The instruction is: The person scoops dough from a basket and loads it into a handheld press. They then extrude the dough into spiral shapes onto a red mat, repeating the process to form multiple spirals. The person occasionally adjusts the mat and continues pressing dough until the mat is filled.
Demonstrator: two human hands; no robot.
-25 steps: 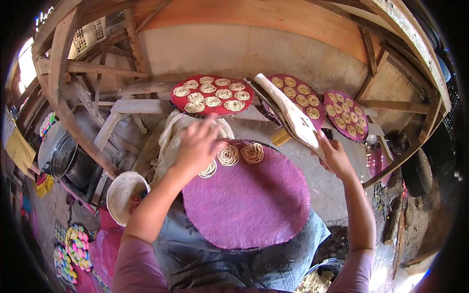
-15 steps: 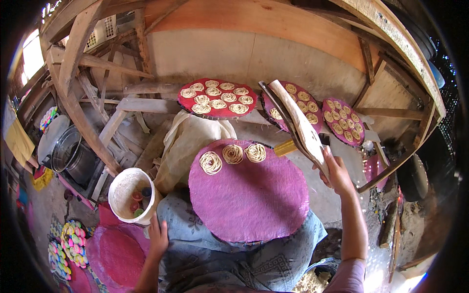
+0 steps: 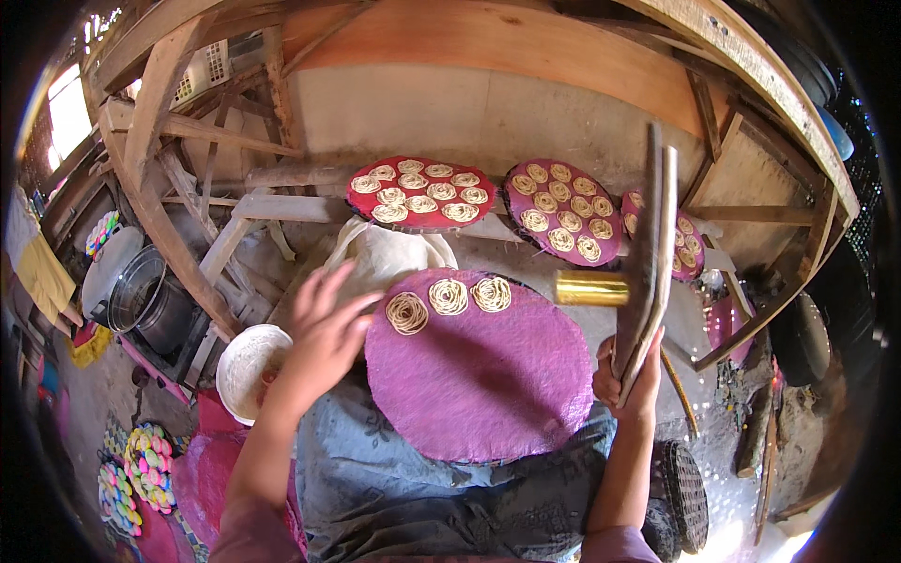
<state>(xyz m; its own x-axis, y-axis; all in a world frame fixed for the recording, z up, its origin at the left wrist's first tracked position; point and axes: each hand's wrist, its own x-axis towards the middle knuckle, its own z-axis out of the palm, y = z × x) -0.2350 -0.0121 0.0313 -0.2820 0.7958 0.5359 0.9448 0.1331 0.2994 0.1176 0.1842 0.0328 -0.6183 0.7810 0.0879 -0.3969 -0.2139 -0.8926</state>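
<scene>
A round purple cloth-covered board lies across my lap, with three coiled rosettes of pale dough strands along its far edge. My right hand grips a wooden hand press by its lower end, just off the board's right edge. The press stands nearly upright, its two wooden arms close together. A brass cylinder sticks out leftward from it, above the board's far right edge. At the board's left edge my left hand is raised with fingers spread, holding nothing.
A white bucket stands left of my lap, partly behind my left forearm. Rosette-filled red and purple boards lean along a beam ahead. A metal pot sits at left. Wooden posts frame both sides.
My left hand has risen from beside the bucket to the board's left edge. The press in my right hand has swung from a leftward slant to nearly upright, bringing its brass cylinder into fuller view.
</scene>
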